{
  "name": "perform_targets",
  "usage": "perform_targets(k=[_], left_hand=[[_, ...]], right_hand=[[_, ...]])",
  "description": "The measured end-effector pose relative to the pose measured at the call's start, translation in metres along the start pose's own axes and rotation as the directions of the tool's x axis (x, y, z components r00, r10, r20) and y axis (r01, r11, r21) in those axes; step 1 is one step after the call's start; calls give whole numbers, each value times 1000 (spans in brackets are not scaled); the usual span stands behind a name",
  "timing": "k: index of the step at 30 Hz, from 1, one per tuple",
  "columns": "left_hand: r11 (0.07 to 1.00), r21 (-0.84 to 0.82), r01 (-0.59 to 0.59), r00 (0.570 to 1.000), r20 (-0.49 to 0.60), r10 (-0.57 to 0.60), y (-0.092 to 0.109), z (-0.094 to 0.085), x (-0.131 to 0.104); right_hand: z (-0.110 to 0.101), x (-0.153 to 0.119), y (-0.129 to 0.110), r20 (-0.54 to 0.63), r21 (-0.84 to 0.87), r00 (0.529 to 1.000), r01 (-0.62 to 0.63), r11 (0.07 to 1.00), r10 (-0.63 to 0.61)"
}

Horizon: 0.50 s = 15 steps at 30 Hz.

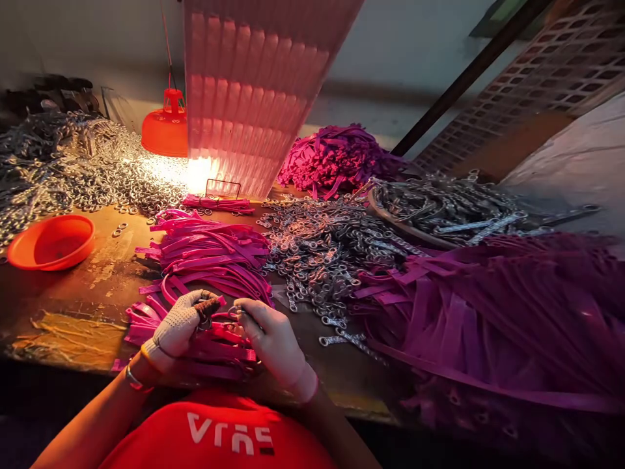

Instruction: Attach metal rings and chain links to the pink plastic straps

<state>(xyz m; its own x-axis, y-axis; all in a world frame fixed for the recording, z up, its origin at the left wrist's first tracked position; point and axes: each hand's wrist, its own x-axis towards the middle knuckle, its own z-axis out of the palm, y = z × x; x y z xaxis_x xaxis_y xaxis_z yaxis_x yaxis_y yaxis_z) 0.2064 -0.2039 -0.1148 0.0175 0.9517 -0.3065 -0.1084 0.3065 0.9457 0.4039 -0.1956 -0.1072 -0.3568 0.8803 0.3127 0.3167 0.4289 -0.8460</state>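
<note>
My left hand, in a white dotted glove with dark wrapping on the fingers, is closed in a pinch on the end of a magenta strap. Facing it, my right hand wears a pale glove, its thumb and fingers pressed together on a small metal ring. The two hands almost meet over a stack of magenta straps lying on the table. Part of what sits between the fingers is hidden.
Silvery linked metal pieces are heaped at the left and centre right. An orange bowl stands at left. A red lamp hangs beside a corrugated sheet. More purple straps cover the right side.
</note>
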Motion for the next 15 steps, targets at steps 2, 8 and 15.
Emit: perform_targets(k=[2, 8, 15], left_hand=[[999, -47, 26, 999, 30, -24, -1, -1, -2], [994, -87, 60, 997, 56, -55, 1, 2, -5], [969, -235, 81, 997, 35, -75, -3, 2, -2]], right_hand=[[4, 2, 2, 53, -113, 998, 38, 993, -32], [19, 10, -5, 89, -445, 996, 67, 893, -30], [21, 16, -18, 214, -676, 977, 158, 720, -13]])
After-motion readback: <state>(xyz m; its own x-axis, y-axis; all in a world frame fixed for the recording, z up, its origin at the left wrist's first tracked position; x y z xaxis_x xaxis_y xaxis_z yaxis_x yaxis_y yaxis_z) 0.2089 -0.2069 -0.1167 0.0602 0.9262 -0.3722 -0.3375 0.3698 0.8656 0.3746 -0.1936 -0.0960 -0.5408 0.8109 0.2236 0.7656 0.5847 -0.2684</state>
